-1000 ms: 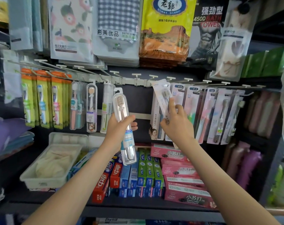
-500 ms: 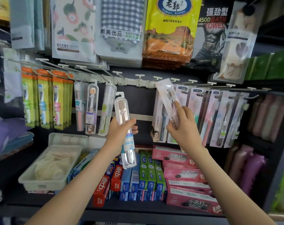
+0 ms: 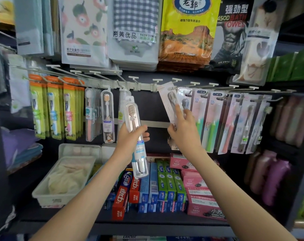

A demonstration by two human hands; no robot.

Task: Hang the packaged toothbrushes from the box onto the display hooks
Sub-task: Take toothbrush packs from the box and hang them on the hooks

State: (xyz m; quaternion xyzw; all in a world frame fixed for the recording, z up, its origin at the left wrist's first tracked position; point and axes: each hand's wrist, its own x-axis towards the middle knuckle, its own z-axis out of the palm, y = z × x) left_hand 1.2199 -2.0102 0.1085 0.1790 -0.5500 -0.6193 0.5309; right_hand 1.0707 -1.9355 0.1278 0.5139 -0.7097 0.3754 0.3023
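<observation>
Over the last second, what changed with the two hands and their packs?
Almost nothing. The right hand still holds the flat pink pack tilted, top up by the hooks, not visibly hung. The left hand still grips the clear-cased toothbrush. Hanging packs unchanged.

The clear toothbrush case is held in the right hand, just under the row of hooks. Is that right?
Not quite. The clear toothbrush case is held in the left hand, not the right, just under the row of hooks. The right hand holds a flat pink toothbrush pack instead. The head view shows it.
</observation>
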